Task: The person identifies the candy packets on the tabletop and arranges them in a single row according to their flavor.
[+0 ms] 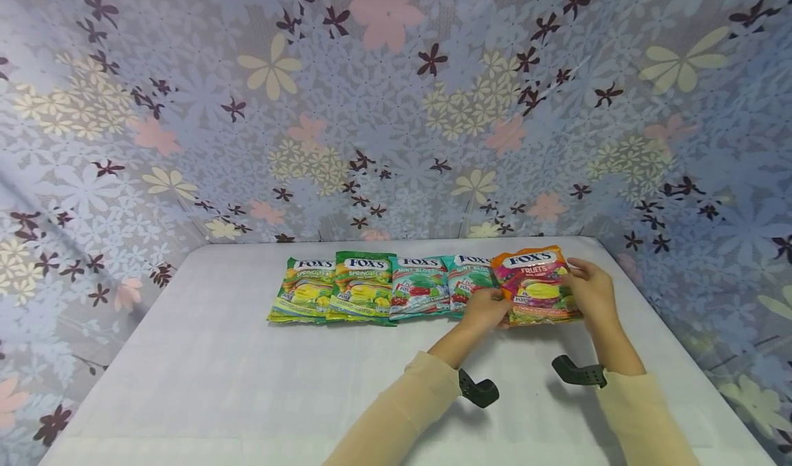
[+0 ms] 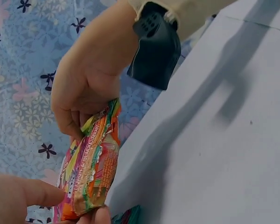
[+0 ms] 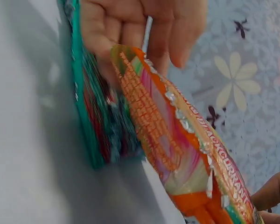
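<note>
An orange bag of fruit candy [image 1: 537,287] with a "FOX'S" label is held up at the right end of a row of candy bags. My left hand [image 1: 487,309] grips its lower left corner, with fingers on both faces in the left wrist view. On the opposite side, my right hand [image 1: 592,293] holds the bag's right edge, its fingers [image 2: 67,122] bent over the wrapper. Just left of it, a teal mint candy bag [image 1: 460,280] is partly hidden by the left hand and the orange bag.
Another teal mint bag [image 1: 421,287] and two green spring tea bags, the nearer one [image 1: 361,287] and the far left one [image 1: 303,291], complete the row, overlapping slightly. They stand on a white table [image 1: 247,383], before a floral cloth backdrop [image 1: 396,143].
</note>
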